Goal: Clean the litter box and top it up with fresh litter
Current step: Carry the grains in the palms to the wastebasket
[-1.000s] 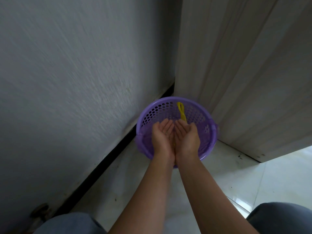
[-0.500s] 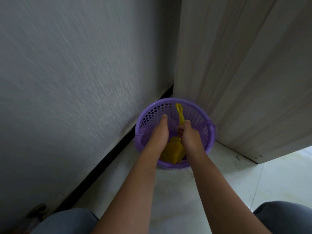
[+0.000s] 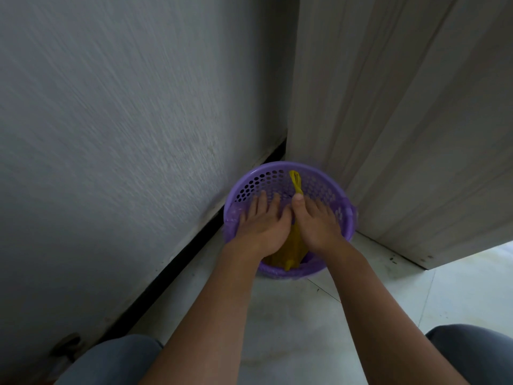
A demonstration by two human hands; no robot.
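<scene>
A round purple perforated basket (image 3: 266, 180) stands on the floor in the corner between a grey wall and a wooden door. Inside it lies a yellow plastic bag (image 3: 291, 251), one handle loop sticking up at the far side. Both my hands hover palm-down over the basket, backs toward the camera. My left hand (image 3: 262, 226) has its fingers spread and straight over the left half. My right hand (image 3: 316, 223) lies over the right half, thumb pointing forward; its other fingers are mostly out of sight. Neither hand grips anything I can see.
The grey wall (image 3: 116, 129) with a black skirting strip runs along the left. The pale wooden door (image 3: 402, 112) stands to the right of the basket. White floor tiles (image 3: 283, 323) lie under my arms. My knees in grey trousers (image 3: 111, 362) frame the bottom corners.
One second ago my hands were cupped palm-up together above the basket. They have turned palm-down and spread apart, and the yellow bag now lies in the basket beneath them.
</scene>
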